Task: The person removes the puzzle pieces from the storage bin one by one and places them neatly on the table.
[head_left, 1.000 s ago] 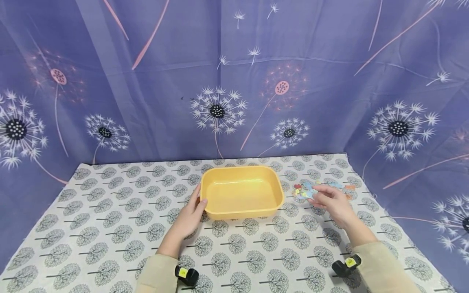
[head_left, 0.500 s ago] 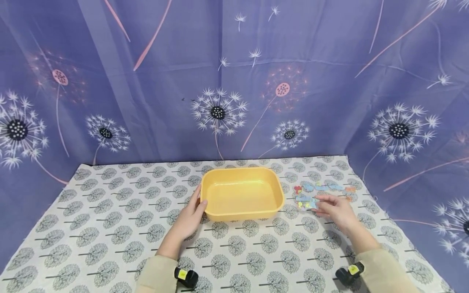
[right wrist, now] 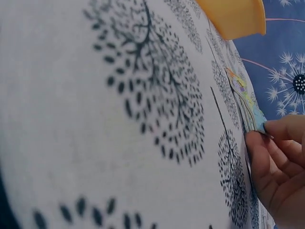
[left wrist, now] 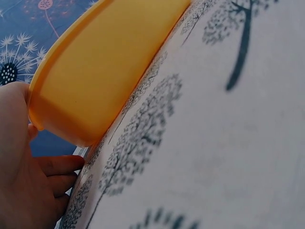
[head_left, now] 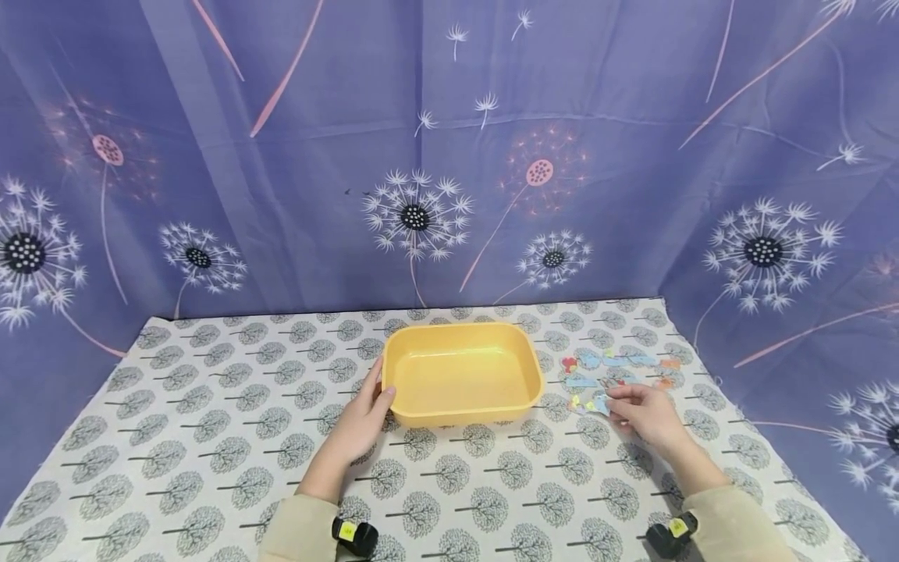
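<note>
A yellow plastic tub (head_left: 463, 410) sits on the patterned cloth in the head view, with nothing inside it. My left hand (head_left: 361, 417) grips its left end, thumb at the near corner and fingers along the outer wall. The left wrist view shows this hand (left wrist: 28, 167) against the tub's end. Right of the tub, my right hand (head_left: 646, 414) pinches a thin, colourful jigsaw-like piece (head_left: 597, 405) by its edge, low over the cloth. In the right wrist view, thumb and forefinger hold the light-blue end of that piece (right wrist: 255, 112).
Several more flat pieces lie behind the right hand: a red one (head_left: 569, 364), light-blue ones (head_left: 614, 361) and an orange one (head_left: 670, 364). A purple dandelion-print curtain (head_left: 316, 195) stands along the back and sides of the cloth-covered table (head_left: 211, 453).
My right hand has drawn a little toward me, bringing the pinched piece away from the others, which now show more. The left hand and tub stay in place.
</note>
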Available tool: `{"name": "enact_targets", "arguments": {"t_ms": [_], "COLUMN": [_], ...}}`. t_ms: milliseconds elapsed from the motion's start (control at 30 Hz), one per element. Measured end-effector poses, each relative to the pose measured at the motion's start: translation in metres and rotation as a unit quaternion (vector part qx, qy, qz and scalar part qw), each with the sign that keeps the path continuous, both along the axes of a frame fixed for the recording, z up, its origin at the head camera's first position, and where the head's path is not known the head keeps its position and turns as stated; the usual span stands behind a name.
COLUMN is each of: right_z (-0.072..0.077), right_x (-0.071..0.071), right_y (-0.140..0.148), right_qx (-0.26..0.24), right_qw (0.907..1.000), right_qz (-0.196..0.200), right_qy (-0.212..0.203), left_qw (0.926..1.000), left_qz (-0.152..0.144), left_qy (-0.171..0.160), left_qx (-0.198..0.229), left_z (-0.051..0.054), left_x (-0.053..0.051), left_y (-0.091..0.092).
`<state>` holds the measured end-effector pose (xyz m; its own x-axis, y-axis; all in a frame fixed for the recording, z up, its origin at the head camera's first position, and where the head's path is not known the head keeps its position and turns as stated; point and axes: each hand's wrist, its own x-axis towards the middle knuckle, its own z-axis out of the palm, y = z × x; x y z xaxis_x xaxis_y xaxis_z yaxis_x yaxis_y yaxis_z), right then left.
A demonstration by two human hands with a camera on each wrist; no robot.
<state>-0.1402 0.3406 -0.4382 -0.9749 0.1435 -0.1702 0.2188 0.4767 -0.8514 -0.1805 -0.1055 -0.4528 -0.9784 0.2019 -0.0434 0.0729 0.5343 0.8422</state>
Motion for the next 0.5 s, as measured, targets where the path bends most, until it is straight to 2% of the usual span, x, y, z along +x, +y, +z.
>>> {"name": "enact_targets", "arguments": {"t_ms": [333,500], "right_z": [-0.0037,0.0014], "right_x": [-0.0028,-0.0082], "right_y": [-0.0046,-0.0080], "right_qx": [0.104,0.131], "right_qw": [0.9944,0.9908], "right_qz": [-0.020,-0.014], "right_qy": [0.011,0.031], "left_qw": [1.0000,0.9999], "left_qz": [0.001,-0.001], "left_qy": [0.000,0.012], "left_qx": [0.000,0.000], "left_z": [0.0005,0.0032], "left_x": [0.0012,-0.0043], "left_y": [-0.0012,-0.0023]}}
